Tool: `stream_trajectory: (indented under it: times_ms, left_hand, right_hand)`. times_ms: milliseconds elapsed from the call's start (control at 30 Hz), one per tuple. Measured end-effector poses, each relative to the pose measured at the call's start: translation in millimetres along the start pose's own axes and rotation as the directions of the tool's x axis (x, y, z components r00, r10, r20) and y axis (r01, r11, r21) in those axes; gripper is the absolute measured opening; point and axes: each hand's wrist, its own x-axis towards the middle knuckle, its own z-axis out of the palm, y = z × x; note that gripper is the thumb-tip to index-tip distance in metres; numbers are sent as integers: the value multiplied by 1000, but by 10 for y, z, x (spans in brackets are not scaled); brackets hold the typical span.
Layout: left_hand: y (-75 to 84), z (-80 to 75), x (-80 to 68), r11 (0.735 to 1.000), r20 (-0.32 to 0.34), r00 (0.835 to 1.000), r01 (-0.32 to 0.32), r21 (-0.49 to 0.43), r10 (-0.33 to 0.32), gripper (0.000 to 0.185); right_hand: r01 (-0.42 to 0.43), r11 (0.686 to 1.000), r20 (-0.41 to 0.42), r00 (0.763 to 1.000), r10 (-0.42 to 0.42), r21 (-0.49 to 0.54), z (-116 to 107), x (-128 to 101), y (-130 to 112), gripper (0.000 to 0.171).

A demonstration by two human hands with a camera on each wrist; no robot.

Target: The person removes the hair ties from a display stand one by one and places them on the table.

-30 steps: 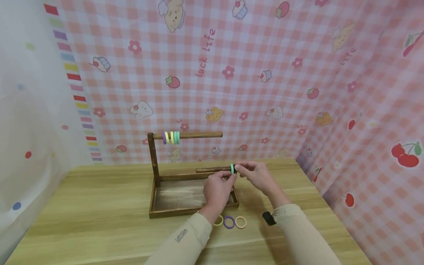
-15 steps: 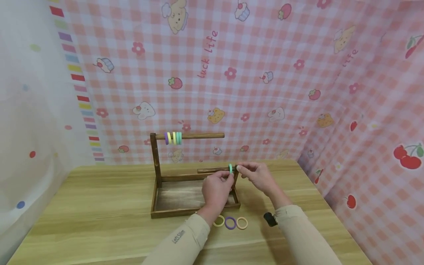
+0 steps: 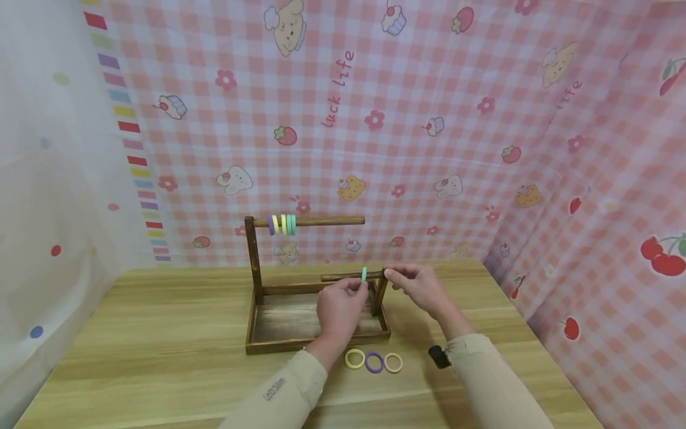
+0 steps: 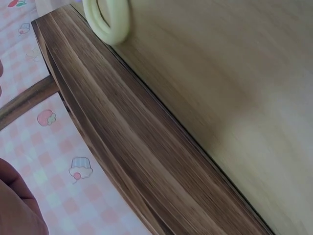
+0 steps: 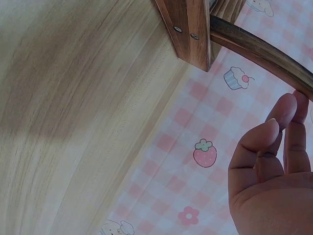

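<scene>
My left hand [image 3: 337, 307] pinches a green ring [image 3: 364, 274] between thumb and fingertips. The ring sits around the lower rod [image 3: 334, 277] of a dark wooden rack, a little left of its short post [image 3: 381, 292]. At the top of that post, my right hand [image 3: 420, 289] holds on with thumb and index finger. In the right wrist view, the fingertips meet the edge of the post [image 5: 259, 51]. Only part of the left hand [image 4: 17, 205] shows in the left wrist view, and the ring it holds is out of that view.
The upper rod [image 3: 332, 220] carries several purple, yellow and green rings [image 3: 292, 224] on its left part. In front of the rack's tray [image 3: 284, 345] lie a yellow ring [image 3: 354, 359], a purple ring [image 3: 374, 362] and a pale orange ring [image 3: 393, 363] on the wooden table [image 3: 161, 333].
My left hand has drawn the green ring leftward along the lower rod, away from the short post. The right hand stays at the post's top. The head view has shifted slightly.
</scene>
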Motion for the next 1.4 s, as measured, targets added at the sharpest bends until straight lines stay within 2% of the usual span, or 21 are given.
stream_trajectory:
  times_ms: [333,533,700,1167,1400]
  left_hand:
    - [-37,-200,5,1000,33,999,2,-27,-2,11]
    - [-79,-270,17,999,33,999,-33,15,32,9]
    - [-117,-338,34,998,34,998,-54,15,54,8]
    - [-278,-689,102,999,56,998,-6,-32,8,12]
    - [-378,-860,149,999,50,998,27,-19,-26,13]
  right_hand:
    - [6,1000,10,1000,-7,13,-3,-3,16,40]
    - [21,1000,9,1000,-21,23,3,-11,11,40]
    - [29,999,12,999,-30,44,1,-25,3,40]
    - [47,998,17,999,-47,45,5,-14,6,40]
    - [38,999,22,999,-39,37,9,1,20,42]
